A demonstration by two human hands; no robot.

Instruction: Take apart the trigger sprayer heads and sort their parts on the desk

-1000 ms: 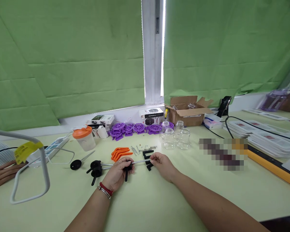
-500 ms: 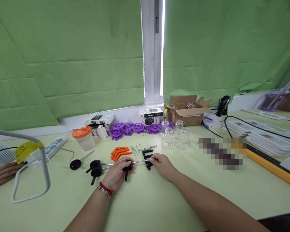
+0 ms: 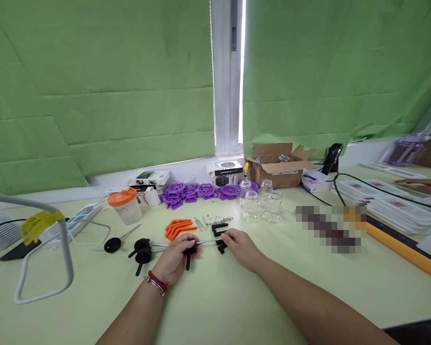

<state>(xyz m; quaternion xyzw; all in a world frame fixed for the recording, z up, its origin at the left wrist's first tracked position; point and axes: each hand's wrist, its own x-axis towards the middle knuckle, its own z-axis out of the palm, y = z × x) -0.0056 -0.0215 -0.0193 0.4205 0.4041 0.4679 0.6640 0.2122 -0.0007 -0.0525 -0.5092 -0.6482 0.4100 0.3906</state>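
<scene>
My left hand point(image 3: 175, 259) is closed around a black plastic part point(image 3: 188, 261) with a short handle pointing down. A thin metal rod point(image 3: 209, 240) runs rightward out of that part, and the fingertips of my right hand point(image 3: 240, 247) pinch its far end. Left of my left hand lie similar black parts with handles point(image 3: 142, 251), their metal rods reaching behind my hand. A round black disc point(image 3: 112, 245) on a metal rod rests further left. Just beyond my hands are orange plastic pieces point(image 3: 179, 228), metal pins point(image 3: 200, 223), springs point(image 3: 220, 222) and black L-shaped pieces point(image 3: 221, 247).
Purple wheel-shaped parts point(image 3: 206, 190), glass jars point(image 3: 250, 206) and an open cardboard box point(image 3: 280, 165) line the back. An orange-lidded cup point(image 3: 125, 206) and a white bent-tube stand point(image 3: 68, 258) are left. Another person's hand point(image 3: 422, 183) is over papers point(image 3: 388, 201) at right.
My hands, the black part and the rod stay almost in place. The other person's hand at the left has gone, leaving a dark flat object visible; a hand has appeared at the far right.
</scene>
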